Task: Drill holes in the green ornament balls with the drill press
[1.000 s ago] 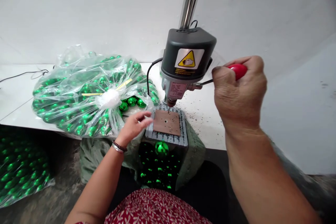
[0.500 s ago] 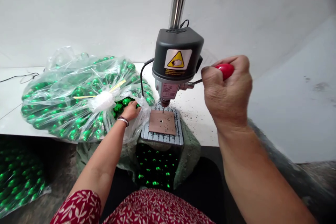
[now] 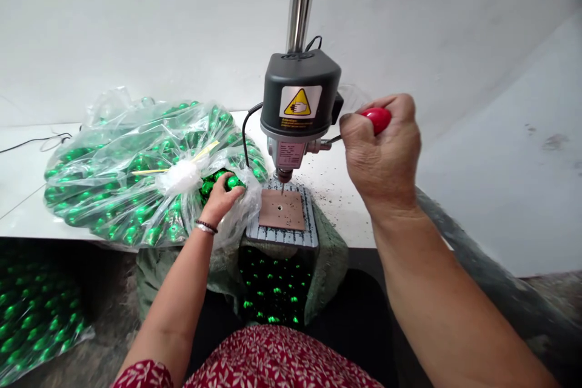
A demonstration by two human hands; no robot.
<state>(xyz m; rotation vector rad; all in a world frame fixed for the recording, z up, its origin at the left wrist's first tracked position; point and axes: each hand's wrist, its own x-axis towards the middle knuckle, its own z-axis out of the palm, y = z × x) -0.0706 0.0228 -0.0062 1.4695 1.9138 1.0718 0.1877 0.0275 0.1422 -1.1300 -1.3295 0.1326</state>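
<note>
My left hand (image 3: 219, 201) is at the torn opening of a clear plastic bag (image 3: 182, 177), its thumb and fingers curled about a shiny green ball (image 3: 233, 182). More green balls show beside it inside the bag. On the right, my right hand (image 3: 384, 154) grips the red knob (image 3: 377, 119) of the lever on a small bench drill press (image 3: 301, 97). The thin drill bit (image 3: 282, 188) points down over a brown square board (image 3: 291, 211) with a small hole in it. The board lies on the grey grooved base (image 3: 254, 233).
Dark shavings are scattered over the base and the white table (image 3: 339, 209). Below the table edge, an open green woven sack (image 3: 330, 254) holds many green balls. Another clear bag of green balls (image 3: 39, 309) lies at lower left. A black cable (image 3: 246, 133) hangs beside the drill.
My left hand has drawn back slightly and opened its thumb around a green ball that now shows between its fingers. My right hand stays on the knob. The view has shifted slightly.
</note>
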